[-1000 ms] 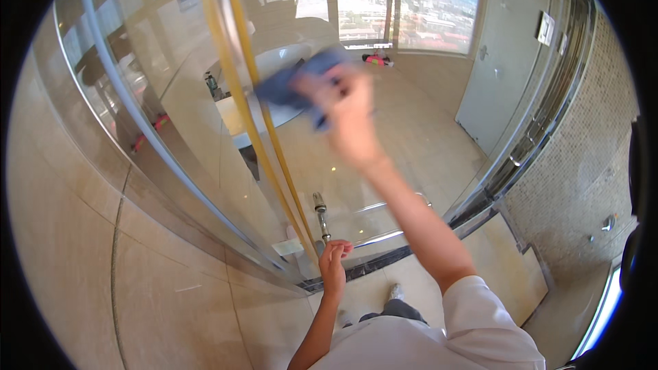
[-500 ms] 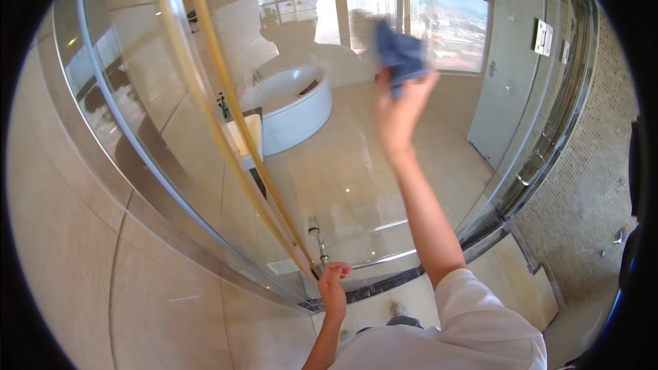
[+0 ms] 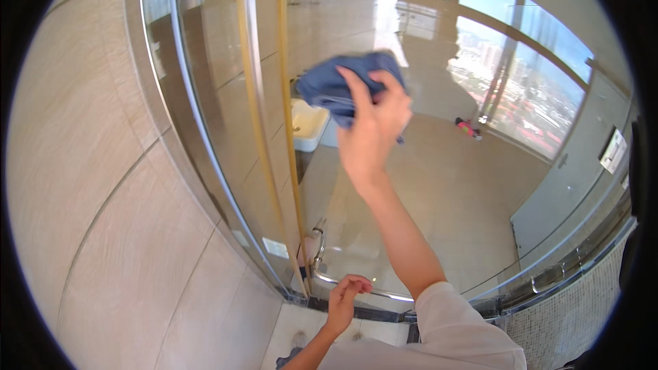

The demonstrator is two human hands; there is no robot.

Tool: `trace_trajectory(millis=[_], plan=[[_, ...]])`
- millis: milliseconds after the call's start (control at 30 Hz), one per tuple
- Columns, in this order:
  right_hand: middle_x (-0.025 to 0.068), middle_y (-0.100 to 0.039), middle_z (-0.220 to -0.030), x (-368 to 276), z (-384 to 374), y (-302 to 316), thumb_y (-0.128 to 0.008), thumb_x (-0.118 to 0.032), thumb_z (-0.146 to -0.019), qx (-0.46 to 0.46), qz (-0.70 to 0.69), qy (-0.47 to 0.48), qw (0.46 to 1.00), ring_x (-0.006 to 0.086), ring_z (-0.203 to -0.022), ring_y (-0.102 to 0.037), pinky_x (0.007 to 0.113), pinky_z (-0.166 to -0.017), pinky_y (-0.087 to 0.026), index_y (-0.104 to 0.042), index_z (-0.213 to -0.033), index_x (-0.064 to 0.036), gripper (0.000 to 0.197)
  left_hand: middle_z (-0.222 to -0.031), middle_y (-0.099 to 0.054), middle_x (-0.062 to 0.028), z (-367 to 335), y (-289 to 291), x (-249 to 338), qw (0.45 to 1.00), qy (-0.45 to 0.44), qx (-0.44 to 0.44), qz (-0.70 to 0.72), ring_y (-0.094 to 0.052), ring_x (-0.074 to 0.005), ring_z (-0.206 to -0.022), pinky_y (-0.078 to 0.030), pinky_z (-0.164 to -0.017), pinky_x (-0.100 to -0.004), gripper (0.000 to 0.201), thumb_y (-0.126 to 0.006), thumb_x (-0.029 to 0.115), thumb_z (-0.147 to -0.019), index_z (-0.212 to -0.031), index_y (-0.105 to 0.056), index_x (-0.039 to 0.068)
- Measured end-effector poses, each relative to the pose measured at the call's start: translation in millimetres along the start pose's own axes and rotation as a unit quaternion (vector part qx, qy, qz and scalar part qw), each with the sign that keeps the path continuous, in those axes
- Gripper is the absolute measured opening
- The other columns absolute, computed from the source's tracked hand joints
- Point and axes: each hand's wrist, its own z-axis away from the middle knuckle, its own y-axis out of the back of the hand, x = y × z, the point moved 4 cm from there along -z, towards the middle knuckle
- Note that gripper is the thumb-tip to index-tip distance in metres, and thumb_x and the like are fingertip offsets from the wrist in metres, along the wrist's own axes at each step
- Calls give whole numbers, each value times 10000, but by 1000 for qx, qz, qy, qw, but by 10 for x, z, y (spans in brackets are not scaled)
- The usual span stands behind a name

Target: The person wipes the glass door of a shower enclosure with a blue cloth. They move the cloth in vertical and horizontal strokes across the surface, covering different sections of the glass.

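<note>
My right hand (image 3: 375, 123) is raised with its arm stretched out, gripping a bunched dark blue cloth (image 3: 323, 89). The fingers press the cloth against the clear glass panel (image 3: 428, 212), near the panel's gold-coloured upright edge. Lower down, my left hand (image 3: 343, 305) is held near the foot of the glass, its fingers loosely bent and nothing visible in them. A chrome bar (image 3: 318, 250) with a bent end runs close to that hand; I see no contact between them.
Beige tiled wall (image 3: 130, 233) rises at left, beside metal-edged glass. Through the panel show a white basin (image 3: 308, 125), a pink-and-black object (image 3: 468, 128) on the floor, large windows (image 3: 528, 75) and a pale door (image 3: 558, 171). A metal hinge (image 3: 613, 151) sits at right.
My right hand has swept the cloth leftward and slightly down across the glass. The view has turned to the right. My left hand stays low, its fingers more bent.
</note>
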Motion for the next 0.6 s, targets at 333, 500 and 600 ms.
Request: trace_trajectory(millis=[333,500,600], plan=[[95,-495,-1299,500,2440,-296,-803,-88,-630,-258,-42,48,964,338,-1130,-473,498,-922,-340,-704,-1156,-187,545,-875,-668,-71,400,548,129,986,-33,159,-41,-617,-140,-826,-475,-805,-275,219,-464,128,-997,-953,-636,1],[58,-498,-1194,235,-58,447,-707,58,-575,-10,12,30,999,282,-999,-473,429,-903,-330,-692,-1116,-213,605,-875,-666,-60,202,507,128,996,-4,84,-29,-619,-140,-831,-479,-812,-278,208,-464,117,-1003,-958,-633,5],[47,-513,-1187,348,-378,626,-701,65,-579,7,45,83,996,267,-979,-482,425,-882,-342,-694,-1099,-215,590,-893,-661,-51,102,453,29,1000,12,-10,-13,-617,-137,-849,-482,-831,-280,205,-457,106,-1010,-960,-633,12]])
